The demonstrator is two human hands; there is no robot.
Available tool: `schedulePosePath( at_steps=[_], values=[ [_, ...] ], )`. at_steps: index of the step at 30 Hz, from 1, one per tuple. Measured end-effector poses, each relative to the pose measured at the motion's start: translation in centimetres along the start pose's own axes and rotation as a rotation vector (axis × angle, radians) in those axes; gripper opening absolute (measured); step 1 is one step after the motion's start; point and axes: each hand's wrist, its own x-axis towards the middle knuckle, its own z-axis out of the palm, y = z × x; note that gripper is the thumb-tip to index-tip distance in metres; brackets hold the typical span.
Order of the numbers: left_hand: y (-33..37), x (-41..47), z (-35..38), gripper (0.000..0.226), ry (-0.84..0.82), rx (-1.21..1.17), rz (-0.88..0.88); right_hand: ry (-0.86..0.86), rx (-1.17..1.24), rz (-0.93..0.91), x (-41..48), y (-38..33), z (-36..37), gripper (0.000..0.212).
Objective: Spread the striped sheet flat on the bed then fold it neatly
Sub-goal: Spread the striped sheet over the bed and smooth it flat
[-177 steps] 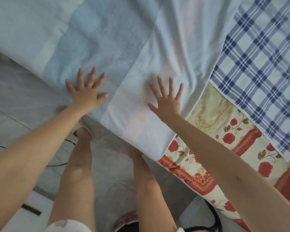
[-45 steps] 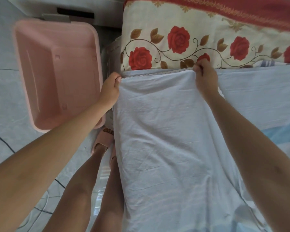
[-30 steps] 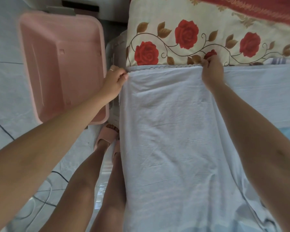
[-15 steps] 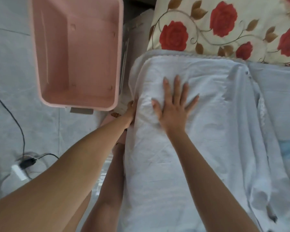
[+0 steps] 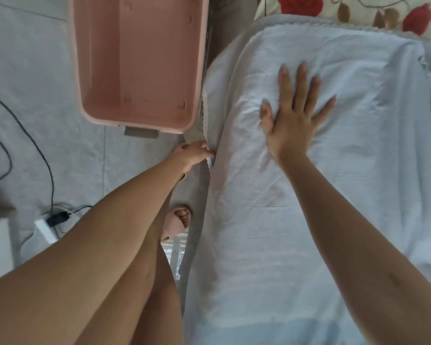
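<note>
The pale blue-white striped sheet (image 5: 271,220) lies folded in a long band along the bed's left edge, its lace-trimmed end toward the top. My right hand (image 5: 292,115) rests flat on the sheet, fingers spread, holding nothing. At the bed's side my left hand (image 5: 193,154) is curled on the sheet's hanging left edge, fingertips tucked against the fabric. Whether it pinches the edge or only presses it is hard to tell.
A pink plastic tub (image 5: 137,61) stands on the grey floor left of the bed. The rose-print bedspread (image 5: 346,11) shows beyond the sheet's end. Black cables and a white power strip (image 5: 49,224) lie on the floor at left. My sandalled foot (image 5: 178,220) stands beside the bed.
Both hands let go of the sheet's far corners. The right hand went flat and slid along the sheet toward me. The left hand dropped down to the sheet's side edge.
</note>
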Motion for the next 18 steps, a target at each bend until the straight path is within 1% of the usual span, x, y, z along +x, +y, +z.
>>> schedulePosePath(
  at_steps=[2,4,7,10,11,14,17,18],
  values=[
    [-1.2,-0.7,-0.4,0.048,0.063,-0.007,0.044,-0.02,0.001,0.007,0.0,-0.3,-0.3,0.058],
    [-2.3,-1.5,-0.8,0.044,0.175,-0.071,0.09,-0.052,0.005,0.035,-0.2,-0.6,-0.5,0.059],
    [-3.6,-2.8,-2.0,0.044,0.284,-0.204,0.146,-0.146,0.004,0.157,-1.1,-1.6,-1.1,0.063],
    [-4.6,-4.2,-3.6,0.045,0.349,-0.249,0.231,-0.166,0.013,0.261,-2.5,-4.0,-1.4,0.054],
    [-4.9,-4.7,-3.9,0.048,0.354,-0.253,0.258,-0.173,0.012,0.268,-3.2,-4.9,-1.2,0.052],
    [-5.3,-6.1,-4.7,0.057,0.333,-0.26,0.384,-0.125,-0.014,0.17,-5.9,-7.2,-0.8,0.059],
    [-5.6,-7.0,-4.9,0.04,0.272,-0.151,0.529,-0.231,0.01,-0.067,-8.8,-8.8,-0.8,0.068],
    [-5.6,-7.4,-4.7,0.035,0.242,-0.151,0.552,-0.211,0.053,-0.15,-9.4,-9.3,-1.0,0.067]
  ],
)
